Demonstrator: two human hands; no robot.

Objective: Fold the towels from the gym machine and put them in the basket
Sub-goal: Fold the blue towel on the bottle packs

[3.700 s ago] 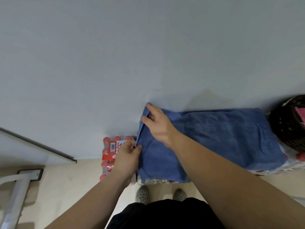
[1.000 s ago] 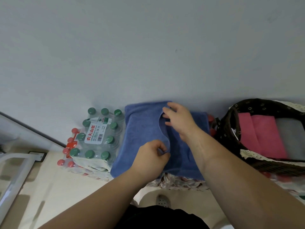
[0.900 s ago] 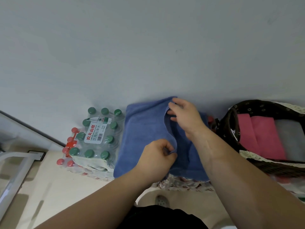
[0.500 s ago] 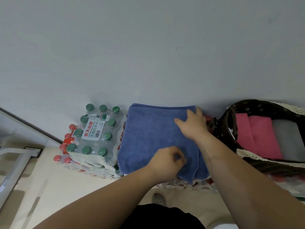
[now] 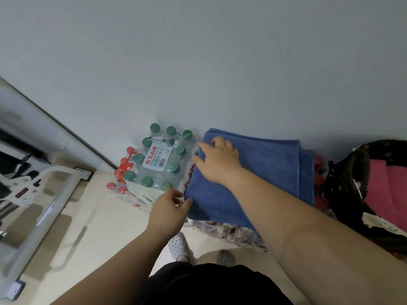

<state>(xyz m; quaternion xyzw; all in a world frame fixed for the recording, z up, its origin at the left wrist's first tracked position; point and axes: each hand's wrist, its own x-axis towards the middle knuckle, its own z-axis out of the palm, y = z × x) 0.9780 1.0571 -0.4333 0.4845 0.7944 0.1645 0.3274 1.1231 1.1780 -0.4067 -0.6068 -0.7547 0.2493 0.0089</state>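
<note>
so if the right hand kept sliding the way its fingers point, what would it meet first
Probably the pack of green-capped water bottles just past the blue towel's left edge; the right hand points up-left, though depth is unclear.

basket (image 5: 343, 194) cut by right edge (contents partly unseen), gym frame (image 5: 41, 194) blurred

Illumination is soft, even and moderately dim, with a cool grey cast on the wall (image 5: 198, 62). No glare or hard highlights appear. Faint shadows fall beneath the white frame (image 5: 55, 194) onto the floor (image 5: 105, 227). Wide-angle distortion bends straight lines near the left edge. The frame and the left margin show motion blur; the centre is reasonably sharp.
</note>
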